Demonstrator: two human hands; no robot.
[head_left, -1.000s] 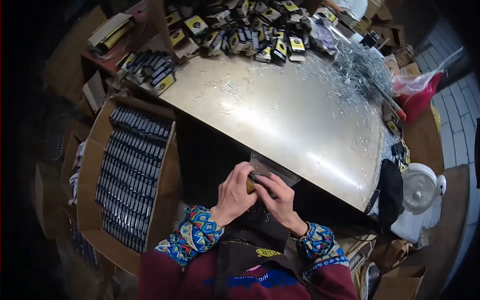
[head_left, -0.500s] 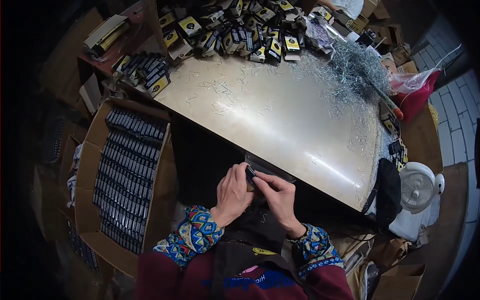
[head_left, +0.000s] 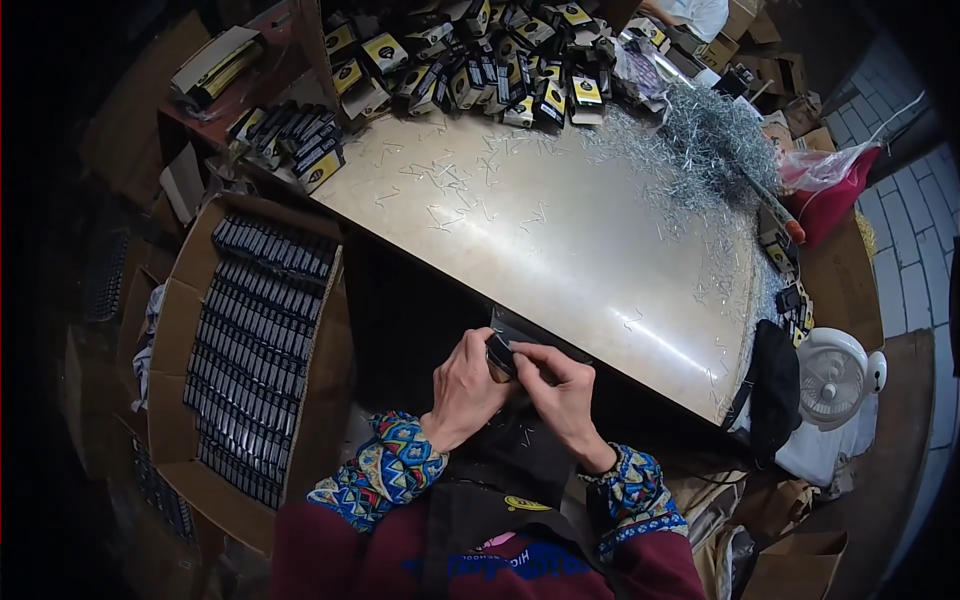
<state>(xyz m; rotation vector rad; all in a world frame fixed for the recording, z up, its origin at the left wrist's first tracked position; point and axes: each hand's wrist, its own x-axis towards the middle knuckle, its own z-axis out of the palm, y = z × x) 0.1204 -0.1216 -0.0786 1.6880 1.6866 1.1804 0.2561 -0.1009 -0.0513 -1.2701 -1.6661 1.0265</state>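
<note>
Close to the table's near edge, my left hand (head_left: 466, 385) is closed around a small black box-like object (head_left: 500, 350). Its exact kind is hard to make out, since the fingers cover most of it. My right hand (head_left: 557, 385) pinches at the right side of the same object with thumb and forefinger, the other fingers curled. Both hands are above my dark apron (head_left: 505, 445), which has a few thin wire pieces lying on it.
The metal tabletop (head_left: 560, 240) carries scattered bent wire pieces (head_left: 445, 180) and a big wire heap (head_left: 715, 140). Black-and-yellow boxes (head_left: 550, 100) pile up at the back. Left stands a carton (head_left: 175, 400) with rows of dark packs; right, a white fan (head_left: 832, 378).
The black object has tilted slightly in my left hand. My right thumb and forefinger have shifted a little along it. The surroundings look the same.
</note>
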